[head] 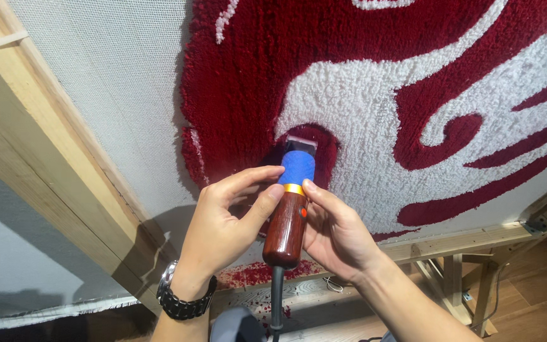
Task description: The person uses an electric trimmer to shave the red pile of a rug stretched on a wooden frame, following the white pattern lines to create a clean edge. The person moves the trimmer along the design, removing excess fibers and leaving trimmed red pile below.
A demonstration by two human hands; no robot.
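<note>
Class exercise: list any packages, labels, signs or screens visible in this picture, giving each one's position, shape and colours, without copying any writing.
None in view: no package, label, sign or screen. The picture shows only a red-and-white tufted rug on a wooden frame, and a corded clipper with a reddish-brown body and blue head, held by the left hand and right hand.

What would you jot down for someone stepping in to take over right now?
Left hand: fingers wrapped on the corded clipper, thumb on its wooden grip.
Right hand: steadying the grip from the other side.
Clipper head sits on the small red spot of the red-and-white tufted rug, stretched on a wooden frame.
Done: red fluff lies on the lower rail.
Left: how much pile remains untrimmed cannot be told.
</note>
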